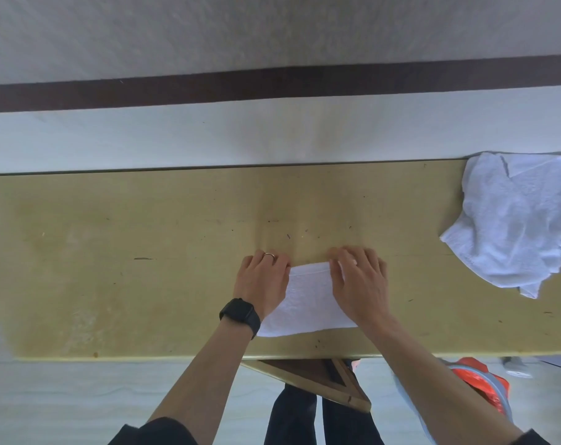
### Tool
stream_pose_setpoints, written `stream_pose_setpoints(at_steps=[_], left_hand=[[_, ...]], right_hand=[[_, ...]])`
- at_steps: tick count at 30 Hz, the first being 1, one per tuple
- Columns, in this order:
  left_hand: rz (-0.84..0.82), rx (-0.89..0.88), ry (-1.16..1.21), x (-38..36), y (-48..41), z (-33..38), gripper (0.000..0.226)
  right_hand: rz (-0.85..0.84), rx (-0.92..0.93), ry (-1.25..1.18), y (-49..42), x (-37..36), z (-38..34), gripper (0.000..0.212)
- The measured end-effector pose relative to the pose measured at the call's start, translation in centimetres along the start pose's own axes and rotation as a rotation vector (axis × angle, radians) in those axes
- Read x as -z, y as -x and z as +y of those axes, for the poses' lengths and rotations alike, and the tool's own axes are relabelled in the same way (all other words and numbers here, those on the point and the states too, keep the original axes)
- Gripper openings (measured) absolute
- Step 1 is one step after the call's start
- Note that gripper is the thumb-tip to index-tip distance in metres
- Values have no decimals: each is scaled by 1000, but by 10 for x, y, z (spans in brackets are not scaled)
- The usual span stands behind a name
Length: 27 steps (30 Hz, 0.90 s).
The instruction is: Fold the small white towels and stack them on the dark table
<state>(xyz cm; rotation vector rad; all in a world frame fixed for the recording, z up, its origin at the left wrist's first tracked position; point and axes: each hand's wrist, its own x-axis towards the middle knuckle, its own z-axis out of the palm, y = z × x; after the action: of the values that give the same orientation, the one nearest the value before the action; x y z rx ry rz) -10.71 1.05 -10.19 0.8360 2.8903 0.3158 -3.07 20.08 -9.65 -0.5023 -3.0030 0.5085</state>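
A small white towel (308, 300), folded into a narrow rectangle, lies on the yellowish table (144, 252) near its front edge. My left hand (262, 282) rests on the towel's left side, fingers curled at its far corner; a ring and a black watch are on that arm. My right hand (359, 282) lies on the towel's right side, with its fingers bent over the far right corner. Whether the fingers pinch the cloth is hidden. A loose heap of white towels (516, 220) sits crumpled at the table's right end.
A pale wall with a dark brown band (272, 83) runs behind the table. Below the front edge, a wooden brace (321, 379) sticks out above my legs. An orange and grey bag (484, 385) lies on the floor at the right.
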Motion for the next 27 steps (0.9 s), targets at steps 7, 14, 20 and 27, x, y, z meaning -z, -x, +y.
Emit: stream_pose_setpoints(at_steps=[7, 14, 20, 27], left_hand=[[-34, 88, 11, -1, 21, 2, 17], [-264, 398, 160, 16, 47, 14, 18], [-168, 422, 126, 11, 63, 22, 17], [68, -227, 94, -12, 104, 13, 52]], right_hand=[[-159, -245, 120, 67, 12, -14, 27], [-198, 6, 94, 0, -7, -24, 44], [-202, 243, 33, 9, -5, -21, 46], [-227, 331, 27, 99, 6, 17, 65]])
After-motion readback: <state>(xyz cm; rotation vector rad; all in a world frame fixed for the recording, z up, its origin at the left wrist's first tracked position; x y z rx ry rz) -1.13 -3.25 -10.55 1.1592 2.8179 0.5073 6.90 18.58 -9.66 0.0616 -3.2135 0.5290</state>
